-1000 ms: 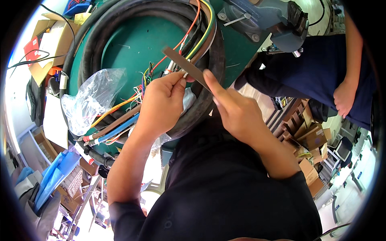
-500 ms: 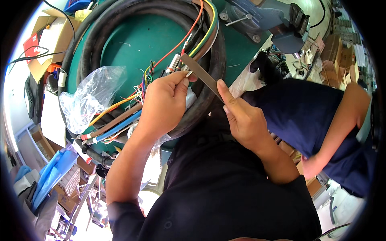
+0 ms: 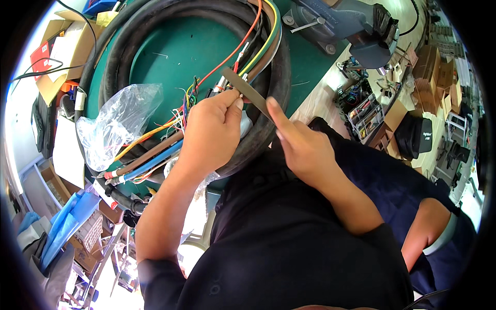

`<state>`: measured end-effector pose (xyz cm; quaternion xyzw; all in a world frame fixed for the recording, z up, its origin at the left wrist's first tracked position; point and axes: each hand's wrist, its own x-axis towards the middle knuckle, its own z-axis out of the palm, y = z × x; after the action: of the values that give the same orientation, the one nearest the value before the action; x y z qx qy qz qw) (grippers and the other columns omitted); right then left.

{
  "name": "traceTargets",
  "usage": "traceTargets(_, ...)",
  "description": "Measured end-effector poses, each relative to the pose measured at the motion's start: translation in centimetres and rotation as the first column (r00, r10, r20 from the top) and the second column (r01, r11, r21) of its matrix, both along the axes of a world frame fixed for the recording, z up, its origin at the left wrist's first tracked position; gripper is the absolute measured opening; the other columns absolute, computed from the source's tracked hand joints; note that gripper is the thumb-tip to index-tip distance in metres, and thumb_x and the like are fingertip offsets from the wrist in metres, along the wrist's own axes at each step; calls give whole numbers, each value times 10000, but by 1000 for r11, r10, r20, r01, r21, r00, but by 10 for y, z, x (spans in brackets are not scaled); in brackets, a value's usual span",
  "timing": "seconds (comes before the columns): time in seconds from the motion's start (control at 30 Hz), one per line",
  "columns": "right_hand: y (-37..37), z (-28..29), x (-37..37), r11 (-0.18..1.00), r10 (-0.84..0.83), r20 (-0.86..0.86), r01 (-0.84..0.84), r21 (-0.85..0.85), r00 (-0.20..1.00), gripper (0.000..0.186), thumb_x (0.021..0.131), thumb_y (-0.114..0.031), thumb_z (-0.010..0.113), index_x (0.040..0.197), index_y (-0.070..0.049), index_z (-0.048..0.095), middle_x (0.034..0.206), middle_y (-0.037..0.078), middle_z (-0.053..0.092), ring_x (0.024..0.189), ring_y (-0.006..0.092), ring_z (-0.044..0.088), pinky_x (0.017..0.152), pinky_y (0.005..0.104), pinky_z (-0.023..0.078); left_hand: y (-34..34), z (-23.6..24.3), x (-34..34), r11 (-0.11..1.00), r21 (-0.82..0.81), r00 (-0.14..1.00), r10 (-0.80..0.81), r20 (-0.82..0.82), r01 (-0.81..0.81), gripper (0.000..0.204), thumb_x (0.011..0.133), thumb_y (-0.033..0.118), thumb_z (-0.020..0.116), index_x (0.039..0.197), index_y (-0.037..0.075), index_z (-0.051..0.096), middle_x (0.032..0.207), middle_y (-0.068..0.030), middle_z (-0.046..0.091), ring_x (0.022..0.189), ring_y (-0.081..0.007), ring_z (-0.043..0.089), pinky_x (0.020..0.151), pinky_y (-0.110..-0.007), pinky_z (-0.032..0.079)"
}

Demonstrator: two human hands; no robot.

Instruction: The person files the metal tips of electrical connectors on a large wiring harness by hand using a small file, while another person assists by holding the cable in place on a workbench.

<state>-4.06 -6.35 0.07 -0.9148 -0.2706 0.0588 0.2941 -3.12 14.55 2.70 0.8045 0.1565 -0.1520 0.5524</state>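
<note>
My right hand (image 3: 306, 153) grips a flat, grey-brown metal file (image 3: 246, 89), index finger stretched along it. The file slants up and left, crossing just beyond the fingertips of my left hand (image 3: 211, 130). That hand is closed in a pinch on a small metal piece (image 3: 241, 95), mostly covered by the fingers and the file. Behind the file is a silvery cylindrical connector (image 3: 221, 82) among thin wires. Red, yellow-green and brown wires run up from there. Brown (image 3: 150, 153) and blue (image 3: 155, 161) wires with taped ends pass behind my left wrist.
A thick black cable (image 3: 109, 67) lies coiled on the green tabletop (image 3: 165, 57). A clear plastic bag (image 3: 116, 124) rests on its left side. At the upper right stands a bench vise (image 3: 341, 26). A co-worker in dark clothes (image 3: 382, 186) bends close on my right. An opened cardboard box (image 3: 77, 46) is far left.
My right hand and the file have slid left and slightly up across the left fingertips. The left hand stays nearly in place. The co-worker has shifted down and right, uncovering boxes and a black bag.
</note>
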Motion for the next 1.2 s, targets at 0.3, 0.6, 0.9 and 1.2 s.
traceTargets(0.3, -4, 12, 7, 1000, 4, -39, -3, 16, 999, 720, 953, -105, 650, 1610, -217, 377, 698, 91, 531, 540, 329, 578, 503, 443, 493, -1, 4, 0, 1000, -7, 999, 18, -45, -18, 220, 1028, 111, 550, 1094, -22, 713, 608, -123, 510, 534, -184, 454, 555, -357, 392)
traceTargets(0.6, 22, -1, 26, 997, -10, 4, 9, 78, 1000, 691, 951, -123, 647, 1593, -202, 404, 696, 103, 547, 550, 338, 600, 518, 452, 503, -1, -4, -3, 1000, 15, 999, 18, 36, -18, 215, 1030, 109, 554, 1063, -28, 717, 603, -106, 475, 533, -139, 432, 542, -338, 377)
traceTargets(0.9, 11, -6, 11, 999, 30, -23, -29, 23, 999, 718, 943, -125, 658, 1603, -210, 387, 688, 92, 534, 545, 330, 588, 511, 447, 499, 1, 3, 5, 998, 25, 998, 54, -8, -54, 220, 1035, 106, 545, 1082, -16, 722, 602, -54, 478, 551, -114, 435, 543, -329, 379)
traceTargets(1.2, -12, 1, -1, 998, -16, -52, 18, 52, 999, 709, 955, -123, 644, 1606, -222, 380, 699, 85, 542, 540, 329, 581, 504, 442, 497, 0, 8, 5, 998, -3, 997, 56, -60, -56, 240, 1050, 114, 527, 1086, -32, 714, 596, -30, 470, 540, -99, 428, 534, -314, 373)
